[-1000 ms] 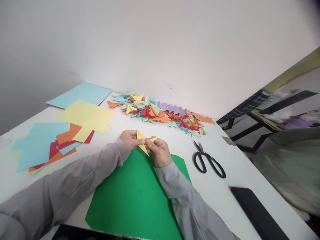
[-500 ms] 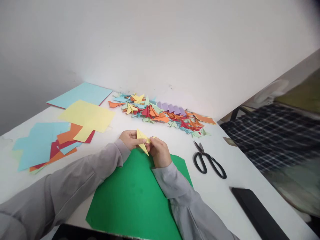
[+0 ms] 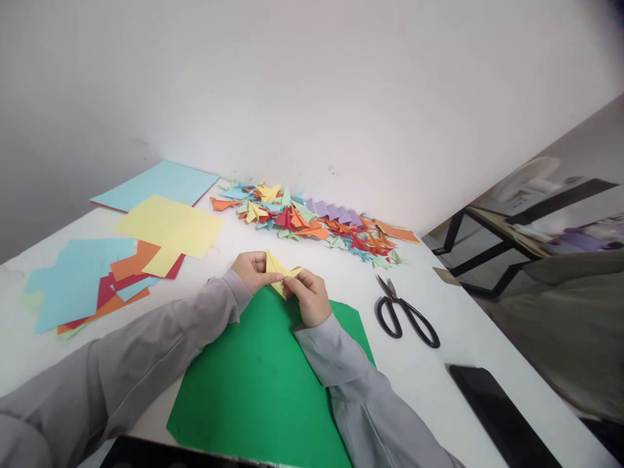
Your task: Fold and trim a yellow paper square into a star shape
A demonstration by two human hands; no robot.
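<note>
**Yellow folded paper (image 3: 273,264): position between both hands**

Location: centre of the frame, at the upper edge of the green sheet (image 3: 258,380). Contact between paper and sheet cannot be determined.

Left hand (image 3: 252,271): clamped on the paper's left side, thumb laid across the front face. Right hand (image 3: 312,300): thumb and fingers pinched on the paper's lower right part; the exact fingertip placement is partly hidden.

Alignment: the longest visible edge slopes from a point at upper left to a point at lower right, between the hands. A second, narrower point projects to the right above the right thumb. Neither hand is nearer; both touch the piece, and the thumb tips lie close together.

Surroundings: black-handled scissors (image 3: 396,299), right of centre; a pile of folded paper pieces (image 3: 297,220), above the hands.
</note>
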